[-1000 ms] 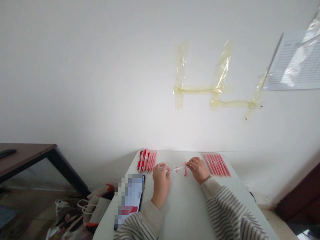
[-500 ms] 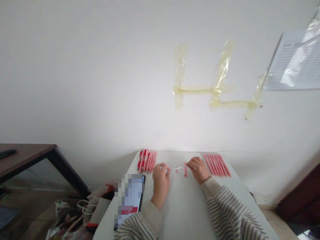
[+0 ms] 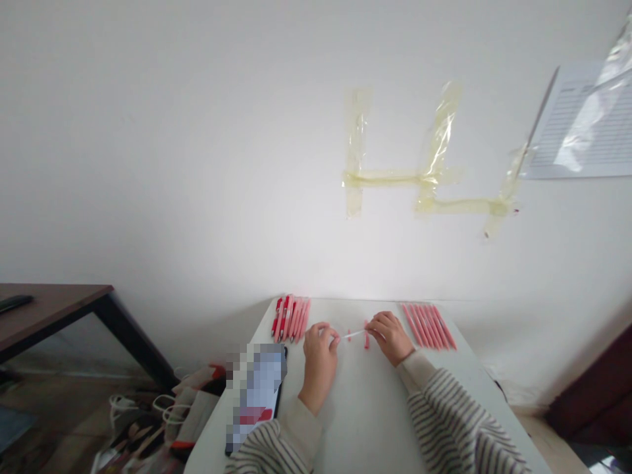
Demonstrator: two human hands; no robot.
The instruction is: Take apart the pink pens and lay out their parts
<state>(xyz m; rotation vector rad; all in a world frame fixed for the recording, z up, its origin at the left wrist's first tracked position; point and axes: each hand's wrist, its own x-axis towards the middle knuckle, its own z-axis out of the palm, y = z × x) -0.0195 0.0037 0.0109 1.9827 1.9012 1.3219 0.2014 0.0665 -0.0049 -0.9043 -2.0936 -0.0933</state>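
My left hand [image 3: 318, 352] and my right hand [image 3: 391, 336] rest on a small white table [image 3: 365, 421], both with fingers pinched. A thin white pen refill [image 3: 352, 335] runs between their fingertips. A short pink pen part [image 3: 366, 340] lies just under my right fingers, and a smaller pink piece [image 3: 348, 335] sits beside the refill. A bundle of red and pink pens [image 3: 289, 317] lies at the table's far left. A row of pink pen barrels [image 3: 428, 324] lies at the far right.
A phone [image 3: 257, 393] lies on the table's left side near my left wrist. A dark wooden table [image 3: 54, 309] stands to the left, with cables and bags [image 3: 162, 421] on the floor. Tape strips [image 3: 424, 178] and a paper sheet [image 3: 582, 125] hang on the white wall.
The hands have drawn slightly closer along the white refill; my left fingertips now reach its end. Everything else stays where it was.
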